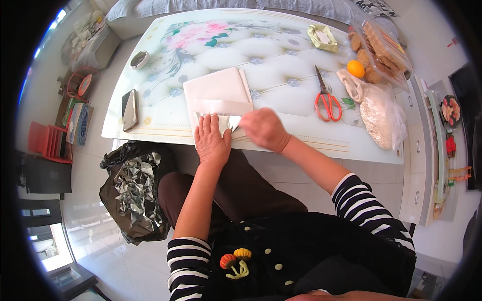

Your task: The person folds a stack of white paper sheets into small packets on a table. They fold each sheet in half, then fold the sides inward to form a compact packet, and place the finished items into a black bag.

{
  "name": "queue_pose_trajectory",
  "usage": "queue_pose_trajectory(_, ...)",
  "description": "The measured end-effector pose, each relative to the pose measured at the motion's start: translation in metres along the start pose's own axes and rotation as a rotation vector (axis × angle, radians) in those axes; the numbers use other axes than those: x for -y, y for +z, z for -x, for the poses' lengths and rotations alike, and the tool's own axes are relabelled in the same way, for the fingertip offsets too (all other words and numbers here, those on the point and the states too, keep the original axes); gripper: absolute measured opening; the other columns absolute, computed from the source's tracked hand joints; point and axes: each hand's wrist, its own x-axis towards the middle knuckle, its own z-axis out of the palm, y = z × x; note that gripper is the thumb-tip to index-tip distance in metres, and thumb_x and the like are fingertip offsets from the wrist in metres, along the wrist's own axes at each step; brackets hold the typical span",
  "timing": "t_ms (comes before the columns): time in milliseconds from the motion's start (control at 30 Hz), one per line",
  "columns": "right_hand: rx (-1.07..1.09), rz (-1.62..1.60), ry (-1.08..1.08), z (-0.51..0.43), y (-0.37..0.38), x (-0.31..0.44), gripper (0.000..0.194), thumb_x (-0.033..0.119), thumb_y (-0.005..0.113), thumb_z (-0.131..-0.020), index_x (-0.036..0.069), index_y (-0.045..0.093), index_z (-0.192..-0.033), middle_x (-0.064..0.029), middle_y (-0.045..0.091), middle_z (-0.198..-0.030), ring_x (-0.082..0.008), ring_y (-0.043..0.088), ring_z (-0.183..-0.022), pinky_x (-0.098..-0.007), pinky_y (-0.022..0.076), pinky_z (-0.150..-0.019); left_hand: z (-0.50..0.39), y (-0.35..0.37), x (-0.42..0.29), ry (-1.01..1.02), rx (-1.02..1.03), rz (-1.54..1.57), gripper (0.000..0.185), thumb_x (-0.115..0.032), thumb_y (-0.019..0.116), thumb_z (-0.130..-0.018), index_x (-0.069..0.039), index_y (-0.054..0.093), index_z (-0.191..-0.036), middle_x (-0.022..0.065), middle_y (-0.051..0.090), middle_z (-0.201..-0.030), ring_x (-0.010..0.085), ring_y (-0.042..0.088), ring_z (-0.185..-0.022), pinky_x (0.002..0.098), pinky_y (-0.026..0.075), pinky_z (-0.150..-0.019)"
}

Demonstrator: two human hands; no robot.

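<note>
My left hand [213, 141] lies flat with its fingers spread on a folded pale sheet [216, 88] near the table's front edge. Close to its right, my right hand [263, 128] is curled and slightly blurred beside a small white, shiny piece [233, 122]; whether the fingers hold it cannot be told. A pale strip [226, 107] crosses the sheet just above my left fingers. Red-handled scissors [326, 99] rest on the table farther right.
A phone [130, 110] and a small round bowl [139, 60] are at left. At right are an orange fruit [356, 69], a plastic bag [382, 116], a clear food package [384, 52] and an opened wrapper [322, 38]. A black bag of silvery pieces [137, 192] stands below the table.
</note>
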Motion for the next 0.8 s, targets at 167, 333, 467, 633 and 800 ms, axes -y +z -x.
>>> queue_pose_trajectory(167,0.346,-0.083,0.063,0.011,0.009,0.041,0.058,0.034,0.078,-0.084,0.009,0.061,-0.133,-0.0080,0.056,-0.142,-0.0248,0.050,-0.135,-0.0456,0.0363,-0.115,-0.002,0.001,0.004,-0.027,0.050,-0.026,0.066,-0.034,0.061,-0.098,-0.006,0.040,-0.153,0.0152,0.040,-0.158,0.0343,0.029,-0.152,0.0504,0.021,-0.124)
queue_pose_trajectory(333,0.489,-0.031,0.126,0.025,0.009,0.028,0.075,0.047,0.075,-0.086,0.010,0.050,-0.147,-0.0083,0.047,-0.153,-0.0239,0.040,-0.145,-0.0464,0.0242,-0.124,0.000,0.002,0.004,0.015,0.001,-0.018,0.065,-0.034,0.061,-0.098,-0.006,0.040,-0.153,0.0161,0.041,-0.157,0.0347,0.030,-0.152,0.0505,0.022,-0.123)
queue_pose_trajectory(467,0.616,0.033,0.107,0.026,0.000,0.017,0.077,0.054,0.066,-0.092,0.011,0.045,-0.152,-0.0073,0.040,-0.161,-0.0217,0.032,-0.151,-0.0455,0.0192,-0.126,0.001,-0.002,0.003,0.008,-0.006,0.013,0.065,-0.034,0.062,-0.098,-0.007,0.039,-0.153,0.0163,0.043,-0.156,0.0350,0.031,-0.151,0.0504,0.023,-0.123)
queue_pose_trajectory(633,0.713,-0.012,0.116,0.023,-0.012,0.006,0.075,0.057,0.060,-0.095,0.013,0.044,-0.154,-0.0060,0.035,-0.164,-0.0208,0.026,-0.155,-0.0452,0.0163,-0.127,0.002,-0.003,0.008,0.023,0.015,0.035,0.064,-0.034,0.062,-0.098,-0.010,0.041,-0.153,0.0166,0.040,-0.158,0.0353,0.028,-0.152,0.0501,0.021,-0.124)
queue_pose_trajectory(800,0.756,-0.045,0.140,0.021,-0.014,0.003,0.077,0.057,0.059,-0.095,0.015,0.040,-0.156,-0.0051,0.033,-0.165,-0.0208,0.024,-0.155,-0.0452,0.0165,-0.127,0.003,-0.011,0.010,0.079,0.097,0.026,0.057,-0.026,0.060,-0.097,-0.022,0.045,-0.152,0.0206,0.035,-0.160,0.0401,0.026,-0.152,0.0526,0.020,-0.124)
